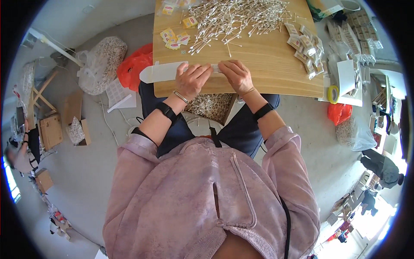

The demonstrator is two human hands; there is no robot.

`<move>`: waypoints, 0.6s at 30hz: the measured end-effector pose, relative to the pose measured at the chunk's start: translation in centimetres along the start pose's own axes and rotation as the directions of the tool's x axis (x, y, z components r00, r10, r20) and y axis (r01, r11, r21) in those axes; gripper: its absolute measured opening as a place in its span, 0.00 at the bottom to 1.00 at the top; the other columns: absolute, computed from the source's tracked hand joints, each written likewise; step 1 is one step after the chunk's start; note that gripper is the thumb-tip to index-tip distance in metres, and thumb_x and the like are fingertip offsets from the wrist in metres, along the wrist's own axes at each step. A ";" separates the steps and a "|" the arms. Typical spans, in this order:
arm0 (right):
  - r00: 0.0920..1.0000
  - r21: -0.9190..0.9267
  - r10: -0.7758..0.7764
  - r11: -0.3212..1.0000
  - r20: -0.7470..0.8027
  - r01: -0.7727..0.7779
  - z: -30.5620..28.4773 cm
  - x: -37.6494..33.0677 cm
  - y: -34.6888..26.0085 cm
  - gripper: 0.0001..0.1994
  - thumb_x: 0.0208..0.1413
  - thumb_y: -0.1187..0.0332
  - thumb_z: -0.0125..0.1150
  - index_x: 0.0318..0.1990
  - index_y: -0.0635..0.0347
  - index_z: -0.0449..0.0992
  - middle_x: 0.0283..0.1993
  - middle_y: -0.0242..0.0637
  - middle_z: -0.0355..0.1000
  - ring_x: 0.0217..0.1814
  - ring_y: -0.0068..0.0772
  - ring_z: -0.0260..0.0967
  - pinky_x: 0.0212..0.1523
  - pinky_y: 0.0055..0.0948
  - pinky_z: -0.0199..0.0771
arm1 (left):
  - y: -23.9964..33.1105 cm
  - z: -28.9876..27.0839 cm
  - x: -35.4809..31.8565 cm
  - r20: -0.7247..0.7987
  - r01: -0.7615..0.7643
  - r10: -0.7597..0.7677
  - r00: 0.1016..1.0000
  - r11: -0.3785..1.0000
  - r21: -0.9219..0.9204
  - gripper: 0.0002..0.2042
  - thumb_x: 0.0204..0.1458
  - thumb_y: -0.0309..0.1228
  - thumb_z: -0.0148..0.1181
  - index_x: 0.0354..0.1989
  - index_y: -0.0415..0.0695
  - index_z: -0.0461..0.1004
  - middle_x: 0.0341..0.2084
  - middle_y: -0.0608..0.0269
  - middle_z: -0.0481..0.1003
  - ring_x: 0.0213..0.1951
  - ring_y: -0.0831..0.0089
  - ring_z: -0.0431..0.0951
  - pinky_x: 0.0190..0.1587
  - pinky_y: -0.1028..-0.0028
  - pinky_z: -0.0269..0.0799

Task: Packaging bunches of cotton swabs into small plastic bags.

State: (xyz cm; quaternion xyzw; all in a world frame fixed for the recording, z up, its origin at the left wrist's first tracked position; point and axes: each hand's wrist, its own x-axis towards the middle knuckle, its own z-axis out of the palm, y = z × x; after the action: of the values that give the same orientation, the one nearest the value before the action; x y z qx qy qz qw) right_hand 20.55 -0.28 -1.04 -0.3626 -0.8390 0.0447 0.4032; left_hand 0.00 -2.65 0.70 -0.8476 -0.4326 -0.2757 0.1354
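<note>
Close together at the table's near edge, both my hands are closed, their fingertips pinching a small whitish piece (215,68) from either side. Fingers cover most of it, so its kind cannot be made out. A flat white strip (159,72) with a tapered end reaches out from beside my left hand (193,81) and passes the table's left edge. My right hand (236,76) has its fingers curled inward. Beyond the hands, a large loose pile of cotton swabs (237,19) covers the far part of the wooden table (267,71).
Small yellow-and-white cards (174,39) lie at the far left. Packed swab bundles (307,47) are heaped at the right. Below the table edge, a box of swabs (209,107) sits between my knees. A red bag (135,67) hangs at the left; yellow tape (333,94) is at the right.
</note>
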 end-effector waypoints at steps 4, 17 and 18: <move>0.997 -0.058 -0.072 0.996 0.014 0.073 -0.2 0.0 0.1 0.18 0.36 0.80 0.60 0.40 0.59 0.77 0.42 0.33 0.74 0.43 0.36 0.72 0.39 0.33 0.74 | -0.1 0.2 -0.3 -0.014 0.004 -0.004 1.000 1.000 -0.024 0.10 0.46 0.30 0.54 0.37 0.56 0.78 0.40 0.80 0.76 0.39 0.83 0.73 0.52 0.69 0.52; 1.000 -0.061 -0.019 0.998 -0.005 0.019 -0.1 -0.2 -0.4 0.13 0.39 0.78 0.62 0.36 0.58 0.77 0.39 0.33 0.74 0.42 0.36 0.71 0.40 0.32 0.72 | -0.1 0.3 0.2 0.017 0.050 -0.049 0.999 0.996 -0.074 0.09 0.46 0.30 0.57 0.36 0.57 0.77 0.37 0.80 0.76 0.38 0.82 0.73 0.50 0.69 0.55; 1.000 -0.062 -0.020 0.998 -0.006 0.020 -0.1 0.1 -0.6 0.13 0.39 0.78 0.62 0.36 0.58 0.77 0.39 0.33 0.74 0.42 0.36 0.71 0.40 0.32 0.72 | -0.1 0.4 0.3 0.040 0.124 -0.119 0.992 0.970 -0.211 0.09 0.44 0.30 0.60 0.35 0.56 0.77 0.35 0.78 0.76 0.38 0.79 0.73 0.49 0.69 0.56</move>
State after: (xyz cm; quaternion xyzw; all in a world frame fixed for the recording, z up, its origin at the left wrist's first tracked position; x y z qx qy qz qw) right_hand 20.21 -0.66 -0.71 -0.3665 -0.8423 0.0136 0.3950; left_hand 0.18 -2.19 0.57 -0.8328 -0.4534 -0.3169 0.0209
